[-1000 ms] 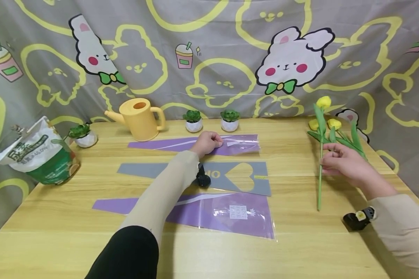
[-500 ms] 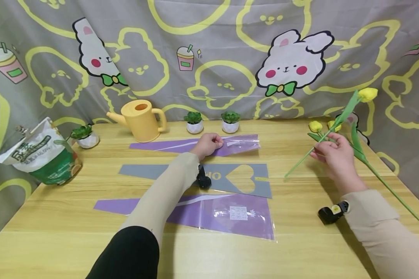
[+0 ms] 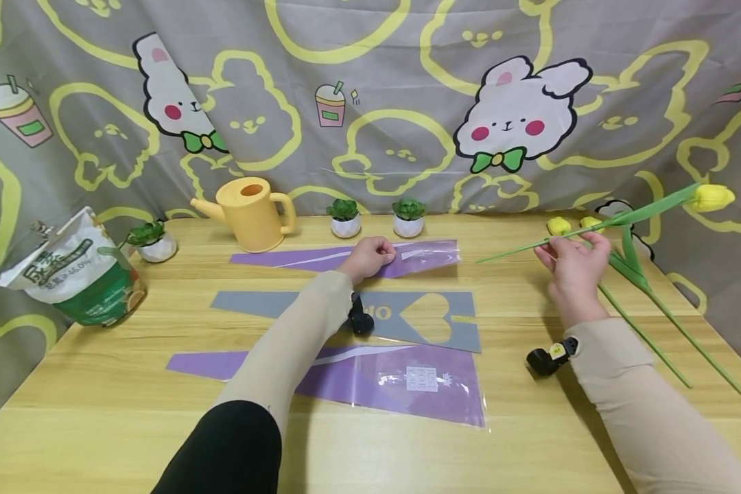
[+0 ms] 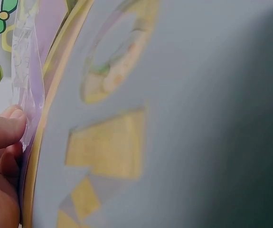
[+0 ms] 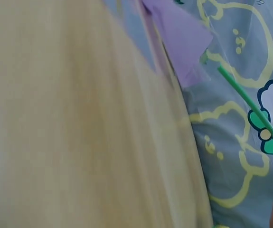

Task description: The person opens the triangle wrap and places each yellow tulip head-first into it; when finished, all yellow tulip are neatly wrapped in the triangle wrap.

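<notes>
Right grip (image 3: 574, 271) pinches a yellow tulip (image 3: 651, 207), probably light, best held here, mid-stem; left grip (image 3: 368, 258) pinches a likely slippery bouquet sleeve (image 3: 422, 259).

- Three sleeves (image 3: 389, 387) on table (image 3: 383, 460), front to back
- My left hand (image 3: 366, 259) on rear sleeve (image 3: 420, 257)
- Watering can (image 3: 251, 216), two potted plants (image 3: 409, 218) behind
- Bag (image 3: 77, 278): far left
- Right: two tulips (image 3: 636, 274); third tulip (image 3: 657, 206) in my right hand (image 3: 575, 266)
</notes>
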Demonstrator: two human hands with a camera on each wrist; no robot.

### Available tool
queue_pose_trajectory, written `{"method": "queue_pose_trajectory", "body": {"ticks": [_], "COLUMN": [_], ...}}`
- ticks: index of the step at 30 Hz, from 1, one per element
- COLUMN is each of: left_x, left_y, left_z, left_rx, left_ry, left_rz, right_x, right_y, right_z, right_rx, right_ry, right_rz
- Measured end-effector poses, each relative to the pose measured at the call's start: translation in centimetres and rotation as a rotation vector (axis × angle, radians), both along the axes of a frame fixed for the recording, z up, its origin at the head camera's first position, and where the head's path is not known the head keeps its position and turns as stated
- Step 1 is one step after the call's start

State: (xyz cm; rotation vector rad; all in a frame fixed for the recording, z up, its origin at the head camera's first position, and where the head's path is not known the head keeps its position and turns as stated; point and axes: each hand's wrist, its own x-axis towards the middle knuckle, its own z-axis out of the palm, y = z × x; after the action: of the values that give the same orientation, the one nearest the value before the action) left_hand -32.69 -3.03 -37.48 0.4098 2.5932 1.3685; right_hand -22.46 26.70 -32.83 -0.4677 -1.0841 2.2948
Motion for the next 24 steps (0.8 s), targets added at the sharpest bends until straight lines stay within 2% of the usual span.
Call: {"method": "queue_pose_trajectory", "body": {"ticks": [7, 12, 19, 24], "left_x": [-0.2, -0.2, 0.2, 0.1], "left_y": [-0.1, -0.1, -0.1, 0.0], "left_z": [-0.2, -0.1, -0.1, 0.0], "left_rx": [0.0, -0.005, -0.006, -0.01], "left_ry": [-0.009, -0.02, -0.025, -0.018], "left_rz": [-0.002, 0.0, 0.0, -0.006], "right_x": [-0.9, -1.3, -1.5, -1.6], "right_y": [-1.4, -2.3, -3.8, -4.7], "right_z": [0.1, -0.5, -1.4, -1.4], "right_rx": [-0.049, -0.093, -0.082, -0.048], "right_ry": [-0.017, -0.032, -0.131, -0.198], "right_rz": [-0.023, -0.027, 0.027, 0.127]}}
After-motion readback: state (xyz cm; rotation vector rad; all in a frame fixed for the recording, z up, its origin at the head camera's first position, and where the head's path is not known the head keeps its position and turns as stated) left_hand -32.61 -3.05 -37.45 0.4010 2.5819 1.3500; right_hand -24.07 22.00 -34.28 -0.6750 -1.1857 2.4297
